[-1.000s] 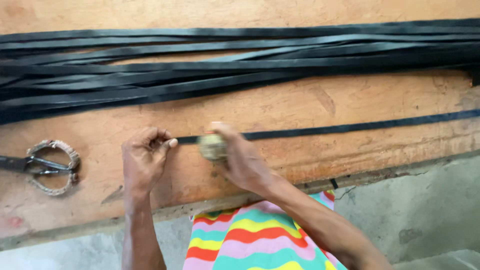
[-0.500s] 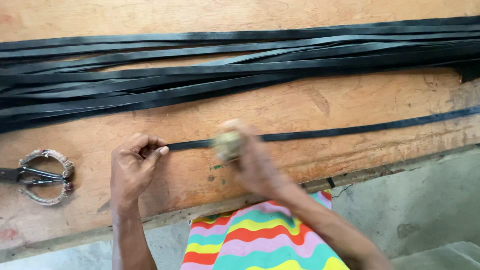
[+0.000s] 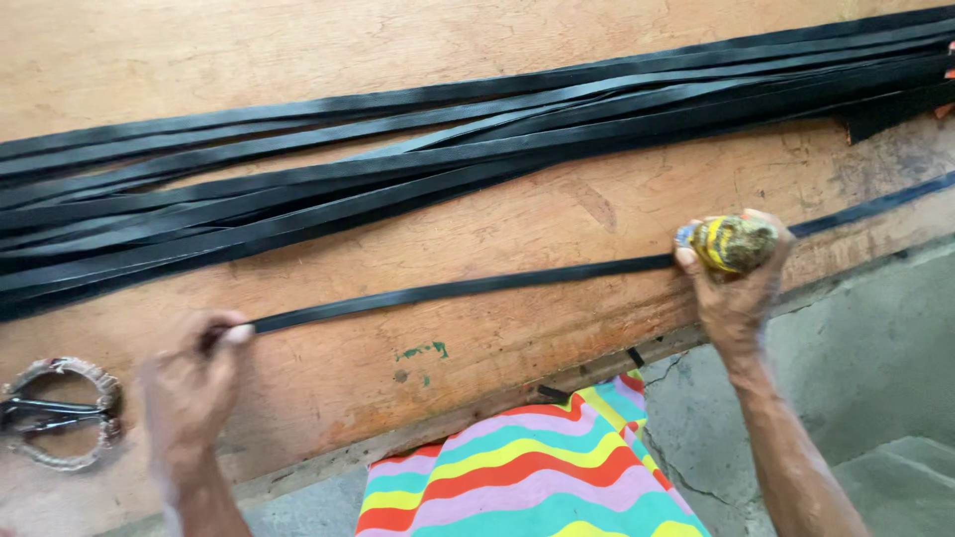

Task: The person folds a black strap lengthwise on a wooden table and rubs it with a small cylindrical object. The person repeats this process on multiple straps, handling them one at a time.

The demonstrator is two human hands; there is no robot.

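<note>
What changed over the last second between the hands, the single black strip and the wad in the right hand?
The right hand, gripping a yellowish wad, slid rightward along the single black strip, away from the left hand; the hands, once close, are now far apart. The left hand kept pinning the strip's end to the wooden board. The strip bundle and scissors stayed put.

— The board [image 3: 298, 60] is raw plywood, matt and a little rough, with scratches and a green stain near its 6 o'clock edge.

— And the strips [image 3: 428, 149]?

— Black rubber, I think, smooth with a weak shine. The single strip [image 3: 468, 286] looks the same.

— The scissors [image 3: 55, 413] at 8 o'clock?

— Dull metal, handles wrapped in pale cord. The ball [image 3: 734, 243] seems wound thread, fuzzy. The floor [image 3: 875, 368] is rough concrete; the striped cloth [image 3: 517, 477] is soft.
</note>
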